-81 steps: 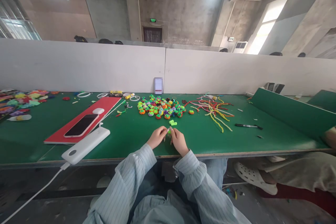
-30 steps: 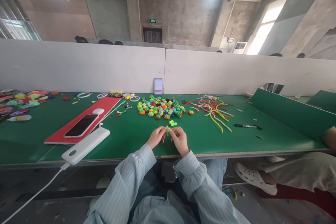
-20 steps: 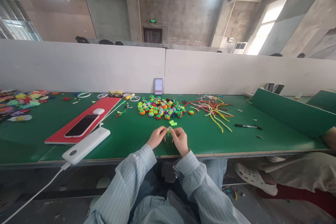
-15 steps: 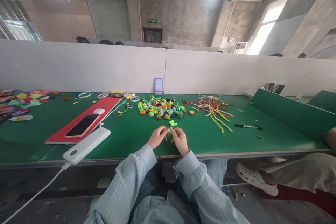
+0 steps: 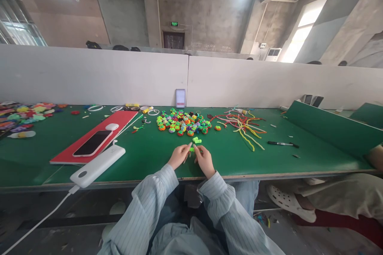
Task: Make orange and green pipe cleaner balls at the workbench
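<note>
My left hand (image 5: 178, 156) and my right hand (image 5: 204, 160) meet over the front of the green table (image 5: 149, 155). Their fingertips pinch a small bright green fuzzy piece (image 5: 192, 149) between them. Just beyond lies a loose green fuzzy bit (image 5: 196, 140). Farther back sits a heap of several small multicoloured fuzzy balls (image 5: 183, 121). To its right lies a spread of coloured pipe cleaners (image 5: 243, 125).
A red pad (image 5: 119, 119) carries a phone (image 5: 92, 143) and a white mouse (image 5: 111, 126). A white power bank (image 5: 97, 165) with a cable lies near the front edge. A black pen (image 5: 281, 143) lies right. A neighbour's legs and white shoe (image 5: 290, 200) are at the right.
My fingers have shifted slightly on the green piece, working it between both hands. Everything else on the table has stayed in place.
</note>
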